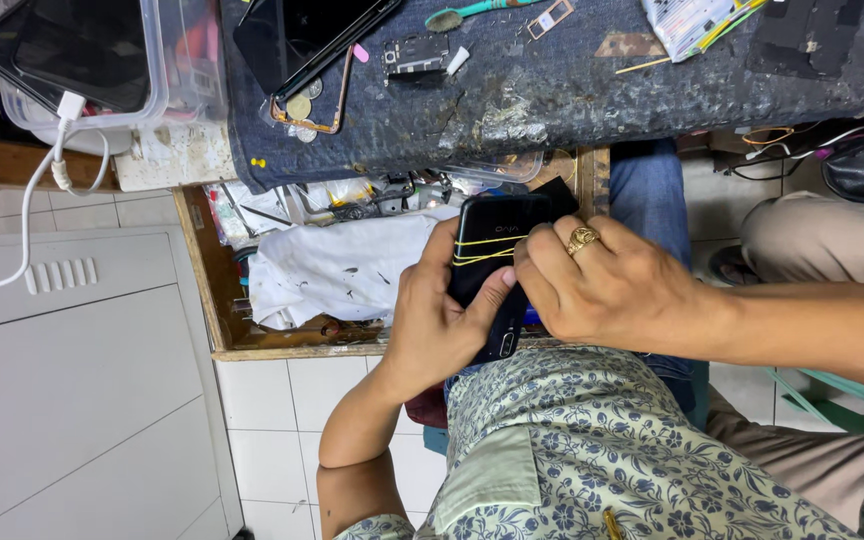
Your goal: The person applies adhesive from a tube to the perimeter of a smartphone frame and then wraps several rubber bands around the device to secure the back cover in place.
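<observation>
A black phone (490, 240) with yellow rubber bands (482, 250) wound around its back is held over an open wooden drawer (214, 290). My left hand (437, 320) grips its lower part, thumb lying across the back. My right hand (602, 285), with a gold ring (582, 239) on one finger, clasps the phone's right side, fingers by the bands. The phone's lower end is hidden between the two hands.
A dark work mat (552, 90) carries an opened phone frame (312, 95), a small circuit board (414, 55), a green brush (472, 12) and tools. A clear plastic box (167, 70) holds a phone with a white cable (27, 210). A white cloth (342, 265) lies in the drawer.
</observation>
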